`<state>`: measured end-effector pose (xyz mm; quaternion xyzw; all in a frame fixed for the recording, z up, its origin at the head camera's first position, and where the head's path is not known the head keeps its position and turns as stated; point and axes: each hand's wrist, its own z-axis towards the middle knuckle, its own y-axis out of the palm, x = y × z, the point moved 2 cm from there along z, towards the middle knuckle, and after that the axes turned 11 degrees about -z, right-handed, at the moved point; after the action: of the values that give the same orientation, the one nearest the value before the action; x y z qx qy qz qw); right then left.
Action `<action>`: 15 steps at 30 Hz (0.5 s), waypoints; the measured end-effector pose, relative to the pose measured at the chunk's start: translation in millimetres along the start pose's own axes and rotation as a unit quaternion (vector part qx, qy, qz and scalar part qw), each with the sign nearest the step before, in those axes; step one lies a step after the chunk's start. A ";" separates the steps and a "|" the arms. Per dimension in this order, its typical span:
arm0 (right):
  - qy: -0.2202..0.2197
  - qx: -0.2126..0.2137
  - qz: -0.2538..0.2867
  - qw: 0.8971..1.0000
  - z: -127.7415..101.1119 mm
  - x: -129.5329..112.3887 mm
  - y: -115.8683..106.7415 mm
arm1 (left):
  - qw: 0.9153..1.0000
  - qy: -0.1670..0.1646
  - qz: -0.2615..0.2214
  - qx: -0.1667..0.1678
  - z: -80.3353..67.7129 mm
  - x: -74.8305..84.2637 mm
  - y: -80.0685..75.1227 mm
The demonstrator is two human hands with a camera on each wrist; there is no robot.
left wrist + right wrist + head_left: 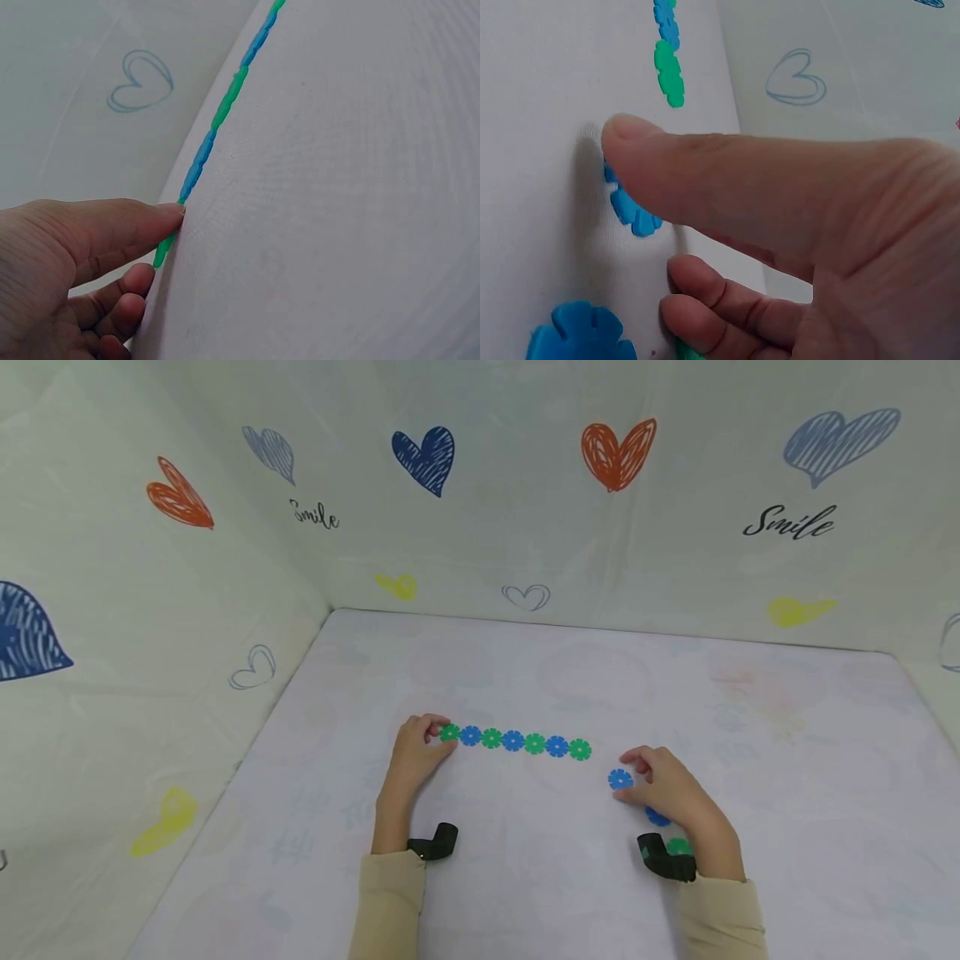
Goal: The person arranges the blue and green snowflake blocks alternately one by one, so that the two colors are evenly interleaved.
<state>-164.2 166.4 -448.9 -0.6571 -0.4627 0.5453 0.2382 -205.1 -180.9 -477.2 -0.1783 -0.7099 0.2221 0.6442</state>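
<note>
A chain of green and blue flower-shaped discs [513, 741] lies flat on the white mat. My left hand [429, 737] pinches the green disc [450, 732] at the chain's left end. In the left wrist view the thumb [127, 221] presses on that green disc [163, 251], and the chain is seen edge-on. My right hand [636, 770] holds a loose blue disc [620, 779] just right of the chain's green right end [580, 749]. In the right wrist view the thumb [705, 172] lies over this blue disc [634, 214], with the fingers curled below it.
Another loose blue disc [657, 817] and a green one [678, 846] lie partly hidden under my right hand; the blue disc [581, 334] also shows in the right wrist view. Cloth walls [525, 510] printed with hearts close in the mat at the back and on both sides.
</note>
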 end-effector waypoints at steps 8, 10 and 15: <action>-0.003 0.016 -0.017 1.000 -0.2 2.6 2.6 | 1.000 0.003 -0.001 0.005 0.3 -1.1 -0.8; 0.000 0.019 -0.023 1.000 0.3 2.7 3.6 | 1.000 0.005 -0.001 0.003 0.1 -0.9 -0.7; 0.007 0.018 -0.027 0.999 -0.3 2.8 4.0 | 1.000 0.007 -0.001 0.000 0.0 0.1 0.4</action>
<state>-162.6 167.0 -453.5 -0.6438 -0.4690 0.5421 0.2677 -205.1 -180.5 -477.3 -0.1793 -0.7053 0.2207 0.6494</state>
